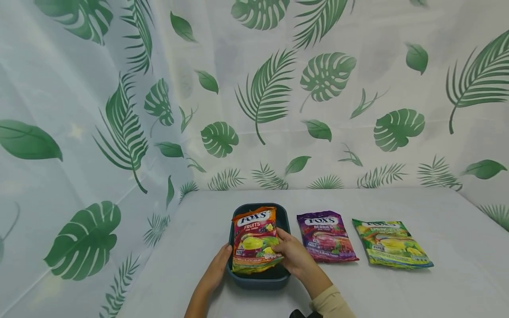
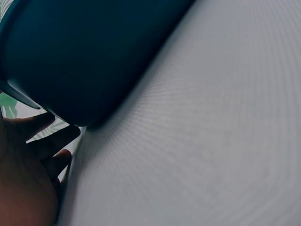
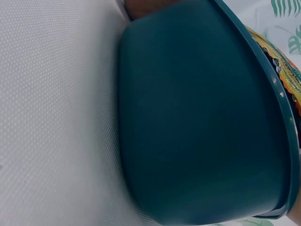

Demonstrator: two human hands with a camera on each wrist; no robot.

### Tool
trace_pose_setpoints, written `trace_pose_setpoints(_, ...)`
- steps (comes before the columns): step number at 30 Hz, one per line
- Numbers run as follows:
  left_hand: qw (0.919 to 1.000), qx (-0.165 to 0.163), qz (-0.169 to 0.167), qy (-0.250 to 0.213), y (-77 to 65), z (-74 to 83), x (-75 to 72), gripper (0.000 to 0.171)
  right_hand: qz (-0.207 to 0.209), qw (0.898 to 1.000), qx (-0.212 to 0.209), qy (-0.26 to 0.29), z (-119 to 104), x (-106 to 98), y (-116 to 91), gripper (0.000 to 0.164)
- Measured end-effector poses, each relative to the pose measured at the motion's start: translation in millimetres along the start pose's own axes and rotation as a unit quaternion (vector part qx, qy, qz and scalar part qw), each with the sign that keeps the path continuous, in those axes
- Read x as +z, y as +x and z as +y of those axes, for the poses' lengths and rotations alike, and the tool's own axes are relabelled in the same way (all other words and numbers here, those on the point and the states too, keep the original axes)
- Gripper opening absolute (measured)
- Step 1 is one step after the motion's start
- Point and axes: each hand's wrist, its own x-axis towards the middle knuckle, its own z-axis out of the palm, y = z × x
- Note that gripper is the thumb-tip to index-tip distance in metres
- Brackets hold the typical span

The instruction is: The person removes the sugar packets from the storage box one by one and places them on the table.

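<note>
An orange bag of Fox's Fruits candy [image 1: 254,240] lies over the dark teal plastic basin [image 1: 260,282], tilted, its top near the far rim. My right hand [image 1: 293,254] grips the bag's right edge, thumb on its printed front; fingers behind are hidden. Against the basin's left side rests my left hand [image 1: 216,270]. In the left wrist view, the left hand [image 2: 35,160] has spread, nearly straight fingers by the basin's wall [image 2: 89,56]. The right wrist view shows the basin's outer side [image 3: 202,117], with part of the bag [image 3: 277,61] above its rim.
Right of the basin lie a purple bag of Fox's Berries candy [image 1: 327,238] and then a green-yellow Fox's candy bag [image 1: 391,247], both flat on the white tabletop [image 1: 397,296]. A leaf-print curtain [image 1: 278,110] stands behind and at the left.
</note>
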Motion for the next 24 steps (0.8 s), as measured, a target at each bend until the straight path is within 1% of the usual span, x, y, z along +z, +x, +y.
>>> trace_pose_setpoints(6, 1.0000, -0.004, -0.004, -0.001, 0.4, -0.6, -0.3, 0.081, -0.012, 1.000, -0.007, -0.003, 0.1, -2.0, -0.7, 0.062)
trace_pose_setpoints(11, 1.0000, 0.001, -0.007, 0.005, -1.2, -2.0, 0.1, 0.078, -0.008, 1.000, -0.004, -0.014, -1.7, -4.7, -4.5, 0.062)
trace_pose_setpoints(14, 1.0000, 0.000, -0.002, 0.008, -2.3, -2.3, 0.2, 0.078, -0.002, 1.000, -0.005, -0.012, -5.7, -8.2, -6.3, 0.062)
trace_pose_setpoints(17, 0.9999, 0.004, 0.005, 0.014, -2.8, -2.1, -0.3, 0.078, 0.003, 1.000, -0.011, -0.003, -11.9, -14.8, -8.0, 0.064)
trace_pose_setpoints(18, 0.9998, 0.007, 0.007, 0.016, -3.0, -2.1, -0.5, 0.078, -0.001, 1.000, -0.014, -0.002, -14.0, -18.0, -8.6, 0.065)
trace_pose_setpoints(24, 0.9994, 0.028, 0.005, 0.019, -2.8, -3.4, -1.0, 0.075, -0.006, 0.999, -0.030, -0.008, -28.3, -38.1, -14.0, 0.066)
